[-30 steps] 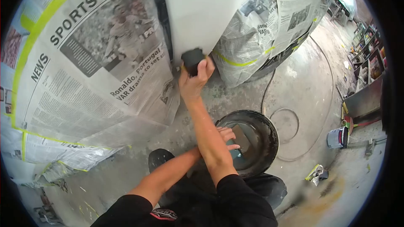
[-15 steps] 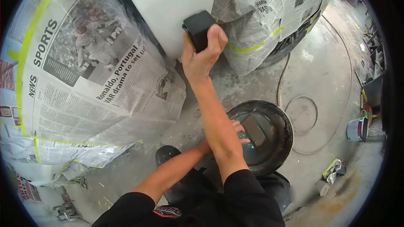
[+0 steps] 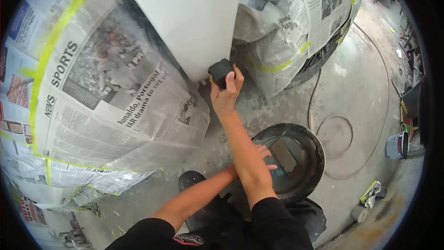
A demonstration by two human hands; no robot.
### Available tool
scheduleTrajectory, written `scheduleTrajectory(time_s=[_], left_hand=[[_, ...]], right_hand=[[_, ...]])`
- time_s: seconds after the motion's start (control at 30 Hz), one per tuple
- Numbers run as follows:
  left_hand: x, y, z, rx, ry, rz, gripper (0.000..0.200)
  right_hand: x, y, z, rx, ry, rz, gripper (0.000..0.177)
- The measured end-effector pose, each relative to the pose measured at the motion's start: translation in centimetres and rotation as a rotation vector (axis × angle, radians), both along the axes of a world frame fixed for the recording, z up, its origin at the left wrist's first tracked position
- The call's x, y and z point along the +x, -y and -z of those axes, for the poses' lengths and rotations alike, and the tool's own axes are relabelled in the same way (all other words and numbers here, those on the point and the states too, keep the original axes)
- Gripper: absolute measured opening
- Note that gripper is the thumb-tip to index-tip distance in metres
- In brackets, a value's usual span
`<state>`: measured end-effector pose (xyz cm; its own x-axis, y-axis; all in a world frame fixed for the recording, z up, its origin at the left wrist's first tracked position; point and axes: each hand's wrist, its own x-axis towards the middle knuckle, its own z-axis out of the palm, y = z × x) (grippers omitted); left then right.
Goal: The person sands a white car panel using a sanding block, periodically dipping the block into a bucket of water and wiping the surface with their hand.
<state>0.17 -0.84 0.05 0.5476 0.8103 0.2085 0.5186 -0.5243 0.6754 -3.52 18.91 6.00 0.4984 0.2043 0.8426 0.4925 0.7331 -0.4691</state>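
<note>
My right hand [image 3: 225,93] grips a black sanding block [image 3: 221,71] at the lower tip of a smooth white panel [image 3: 189,23]. Yellowish edges show beside the block under my fingers. My left hand [image 3: 264,152] passes beneath my right forearm and reaches over the near-left side of a black round basin [image 3: 320,157]. Its visible fingers and thumb are spread apart; the palm is hidden by the forearm. Inside the basin, a brownish-grey rectangular block [image 3: 283,156] lies beside some shallow bluish water.
Newspaper sheets [image 3: 152,134] with yellow tape cover the surfaces left of the panel, and more newspaper wraps a rounded part [image 3: 273,41] on the right. A hose [image 3: 350,141] loops on the concrete floor. A paint tin [image 3: 396,146] and crumpled packaging [image 3: 370,194] sit at the right.
My right hand has moved down the panel with the sanding block to its lower tip. My left hand stays at the basin; the whole view has shifted slightly.
</note>
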Motion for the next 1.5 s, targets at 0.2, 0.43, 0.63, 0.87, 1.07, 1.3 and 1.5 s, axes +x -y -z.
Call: scheduleTrajectory(time_s=[0.2,0.43,0.63,0.87,1.07,1.3,1.5], left_hand=[[-1.6,2.2,1.1,-0.394,0.31,-0.053,0.047],[3.2,2.4,-2.9,-0.278,0.208,-0.47,0.043],[-0.4,-0.3,2.4,0.112,0.144,-0.024,0.042],[-0.5,0.6,1.9,0.184,0.332,-0.18,0.044],[0.7,7.4,3.8,-0.006,0.341,-0.846,0.065],[3.4,8.6,6.5,-0.246,0.403,-1.065,0.047],[0.3,-0.5,4.7,-0.089,0.347,-0.785,0.034]], right_hand=[[4.8,0.6,-15.3,0.091,0.076,0.057,0.078],[2.7,0.8,-5.6,0.031,0.169,0.063,0.087],[12.5,-2.1,-25.1,0.113,0.207,0.025,0.066],[18.5,8.5,-20.4,-0.74,0.786,-0.322,0.056],[24.2,14.1,-3.1,-1.55,1.534,-0.633,0.064],[24.1,14.3,15.5,-1.663,1.645,-0.517,0.06],[22.5,12.9,23.4,-1.363,1.813,-0.549,0.041]])
